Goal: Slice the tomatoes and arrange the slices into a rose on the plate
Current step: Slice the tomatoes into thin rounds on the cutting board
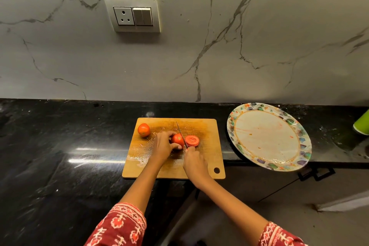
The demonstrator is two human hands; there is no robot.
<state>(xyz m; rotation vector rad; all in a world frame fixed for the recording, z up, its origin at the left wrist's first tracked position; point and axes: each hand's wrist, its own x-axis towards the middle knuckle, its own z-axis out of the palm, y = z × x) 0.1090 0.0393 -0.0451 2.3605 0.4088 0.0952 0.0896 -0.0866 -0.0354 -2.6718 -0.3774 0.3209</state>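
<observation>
Head view, left to right: whole tomato (pixel 143 129) round on wet wooden board (pixel 209 158). My left hand (pixel 162 147) curls around the cut tomato (pixel 177 140). My right hand (pixel 194 163) grips the knife (pixel 181 133), blade between tomato and stacked slices (pixel 192 140). Oval plate (pixel 299 142), patterned rim, smeared. No readable writing.

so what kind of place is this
Most likely a home kitchen: a dark stone countertop against a marble-patterned wall with a socket and switch plate, a wooden cutting board with tomatoes being sliced, and a patterned plate beside it.
</observation>
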